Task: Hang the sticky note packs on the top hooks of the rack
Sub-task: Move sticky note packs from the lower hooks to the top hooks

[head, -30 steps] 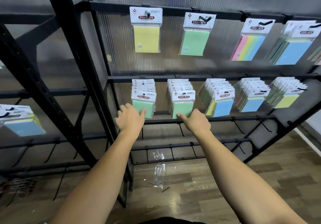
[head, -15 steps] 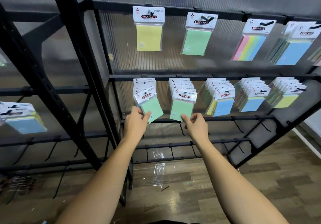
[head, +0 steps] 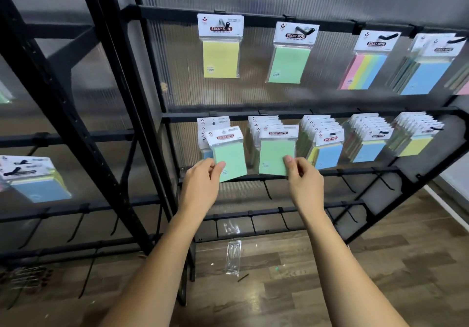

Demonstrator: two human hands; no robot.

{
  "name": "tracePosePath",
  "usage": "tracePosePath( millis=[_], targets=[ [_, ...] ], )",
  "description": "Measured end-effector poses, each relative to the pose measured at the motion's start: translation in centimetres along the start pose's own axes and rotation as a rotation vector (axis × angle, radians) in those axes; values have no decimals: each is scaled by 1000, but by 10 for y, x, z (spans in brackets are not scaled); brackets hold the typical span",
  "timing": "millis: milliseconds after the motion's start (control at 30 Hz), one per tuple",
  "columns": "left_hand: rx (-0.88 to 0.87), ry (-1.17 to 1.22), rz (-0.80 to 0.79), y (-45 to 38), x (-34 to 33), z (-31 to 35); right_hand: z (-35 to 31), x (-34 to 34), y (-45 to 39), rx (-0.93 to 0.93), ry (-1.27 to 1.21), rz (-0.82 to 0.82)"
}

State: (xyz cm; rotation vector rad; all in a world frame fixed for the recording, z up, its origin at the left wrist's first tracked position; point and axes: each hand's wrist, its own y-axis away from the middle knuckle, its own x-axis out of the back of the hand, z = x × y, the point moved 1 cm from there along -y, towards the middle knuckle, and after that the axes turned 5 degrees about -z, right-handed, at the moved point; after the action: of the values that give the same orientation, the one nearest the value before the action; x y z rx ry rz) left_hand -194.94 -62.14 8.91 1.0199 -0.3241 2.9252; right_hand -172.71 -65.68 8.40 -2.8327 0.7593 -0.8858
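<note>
The left hand [head: 200, 183] pinches the lower corner of a green sticky note pack in clear plastic with a white header card [head: 228, 153], tilted in front of the leftmost stack on the middle row of the black metal rack [head: 253, 117]. The right hand [head: 303, 183] pinches the lower edge of a second green pack of the same kind [head: 275, 153], which hangs more upright before the next stack.

Whether either header has cleared its hook cannot be told. If one has not, lifting now could tear the punched hole or drag the packs behind it off the peg. A pinch at the bottom edge leaves the header free to swing, so threading it onto a top hook [head: 227, 25] may miss. The tilted left pack looks likeliest to slip.
</note>
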Motion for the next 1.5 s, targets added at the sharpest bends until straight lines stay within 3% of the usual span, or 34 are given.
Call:
tracePosePath(
  millis=[300, 633, 1500],
  targets=[
    [-198, 133, 96, -13, 20, 45, -53, 35, -10, 172, -219, 37],
    [-275, 148, 172, -29, 19, 73, -90, 58, -45, 263, -390, 73],
    [-186, 69, 241, -47, -14, 99, -80, 66, -120, 263, -445, -112]
  ],
)
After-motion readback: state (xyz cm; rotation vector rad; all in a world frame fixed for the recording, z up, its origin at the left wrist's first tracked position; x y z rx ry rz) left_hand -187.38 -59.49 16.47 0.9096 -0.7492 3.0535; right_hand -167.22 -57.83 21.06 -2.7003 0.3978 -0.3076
